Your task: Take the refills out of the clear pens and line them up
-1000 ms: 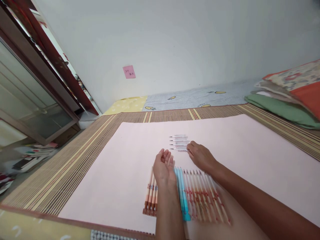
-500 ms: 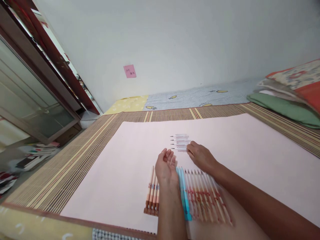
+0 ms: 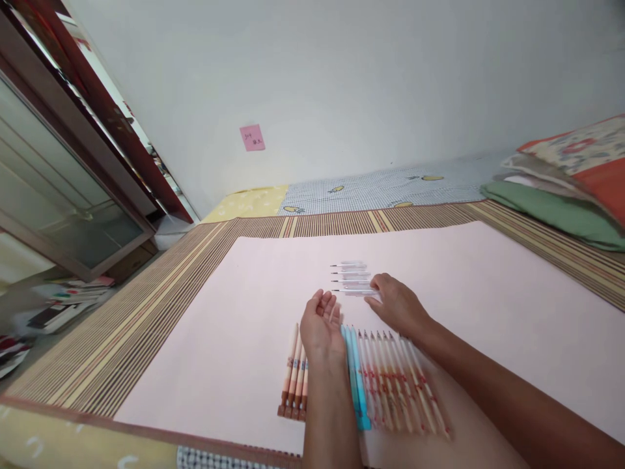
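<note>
Several slim white sticks with dark tips, looking like pen refills point(image 3: 349, 281), lie side by side, crosswise, on the pink sheet point(image 3: 205, 352). At the right end of the nearest one is my right hand point(image 3: 403, 305), its thumb and fingers apart around that end. My left hand point(image 3: 322, 326) is palm up just below the row, fingers loosely bent and holding nothing I can see. Under and beside my left forearm lie peach pens with brown ends point(image 3: 291, 378), partly hidden. Right of the forearm are light blue pens point(image 3: 359, 381) and several clear pens with red marks point(image 3: 390, 384).
A striped mat point(image 3: 161, 286) lies beneath the sheet. Folded cloths and a cushion point(image 3: 576, 176) are stacked at the far right. The white wall point(image 3: 342, 85) carries a pink note point(image 3: 252, 137). A glass-panelled door point(image 3: 73, 189) stands at the left, with books point(image 3: 68, 309) below.
My right thumb and fingers have spread apart at the end of the nearest white stick, and the hand has shifted slightly right. My left hand keeps nearly the same pose.
</note>
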A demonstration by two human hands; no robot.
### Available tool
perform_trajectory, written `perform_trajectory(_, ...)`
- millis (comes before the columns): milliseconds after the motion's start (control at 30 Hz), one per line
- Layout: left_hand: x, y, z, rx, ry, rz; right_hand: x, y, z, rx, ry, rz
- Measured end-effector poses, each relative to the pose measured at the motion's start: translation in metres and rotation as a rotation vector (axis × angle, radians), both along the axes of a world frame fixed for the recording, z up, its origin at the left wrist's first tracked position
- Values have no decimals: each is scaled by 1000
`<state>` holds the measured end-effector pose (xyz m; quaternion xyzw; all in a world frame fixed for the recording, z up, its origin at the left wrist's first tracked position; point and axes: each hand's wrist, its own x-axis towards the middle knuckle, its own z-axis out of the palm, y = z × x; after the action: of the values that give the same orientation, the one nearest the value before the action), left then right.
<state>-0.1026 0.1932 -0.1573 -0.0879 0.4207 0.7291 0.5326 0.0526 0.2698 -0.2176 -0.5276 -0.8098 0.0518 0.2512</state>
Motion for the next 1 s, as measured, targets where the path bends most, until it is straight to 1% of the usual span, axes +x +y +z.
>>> perform_trajectory(167, 2, 1, -1, 5, 1, -15, 4, 1, -6, -67, 53, 3)
perform_trajectory(500, 1, 1, -2, -2, -5, -25, -2, 2, 0, -71, 60, 35)
perform_trajectory(700, 0, 2, -2, -6, 0, -22, 1, 1, 1, -62, 34, 7)
perform_trajectory(833, 0, 2, -2, -6, 1, -19, 3, -1, 1, -98, 42, -38)
perform_trajectory(1000, -1, 1, -2, 2, -5, -23, 1, -1, 1, -134, 63, -27)
